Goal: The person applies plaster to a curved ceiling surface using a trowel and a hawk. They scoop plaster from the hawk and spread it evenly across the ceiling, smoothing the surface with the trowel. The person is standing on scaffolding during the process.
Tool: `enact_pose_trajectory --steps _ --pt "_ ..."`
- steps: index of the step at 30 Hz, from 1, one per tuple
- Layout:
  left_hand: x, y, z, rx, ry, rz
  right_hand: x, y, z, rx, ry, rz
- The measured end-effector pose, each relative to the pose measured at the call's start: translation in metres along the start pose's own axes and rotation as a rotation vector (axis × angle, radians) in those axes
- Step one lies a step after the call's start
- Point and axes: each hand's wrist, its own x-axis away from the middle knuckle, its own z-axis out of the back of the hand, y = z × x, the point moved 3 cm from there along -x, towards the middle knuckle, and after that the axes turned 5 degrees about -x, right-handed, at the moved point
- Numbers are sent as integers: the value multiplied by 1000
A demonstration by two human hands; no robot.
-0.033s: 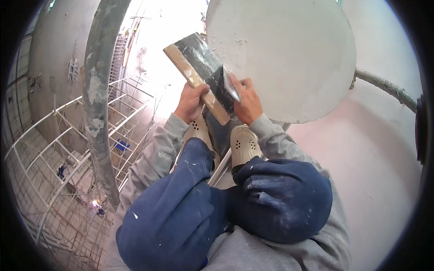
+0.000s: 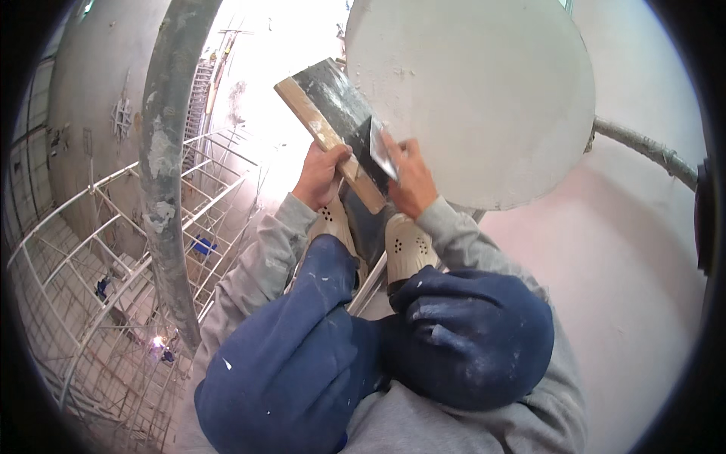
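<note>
My left hand (image 2: 321, 174) grips the wooden back of a wide plastering blade (image 2: 333, 87), thumb over the wood. The blade's dark metal face is smeared with pale material and tilts away to the upper right. My right hand (image 2: 412, 178) is closed on a small putty knife (image 2: 382, 151), whose handle is mostly hidden by the fingers. The putty knife's metal lies against or just over the wide blade's face; contact cannot be told. Both tools are held above my pale clogs (image 2: 408, 246).
A big round pale surface (image 2: 484, 106) with small crumbs fills the upper right. A plaster-stained pole (image 2: 162, 174) rises at left. White scaffold bars (image 2: 113, 219) stand far below, near a bright spark (image 2: 158, 342). A pale wall (image 2: 605, 303) is at right.
The right hand and putty knife have shifted slightly toward me along the wide blade. The wide blade and left hand have moved very little.
</note>
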Motion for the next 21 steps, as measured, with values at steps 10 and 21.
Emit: enact_pose_trajectory --steps 10,21 --pt "3 -1 -3 79 -44 -7 -14 -8 -6 34 -91 179" --pt "0 3 -6 56 -12 -34 -68 -29 -9 34 -47 121"
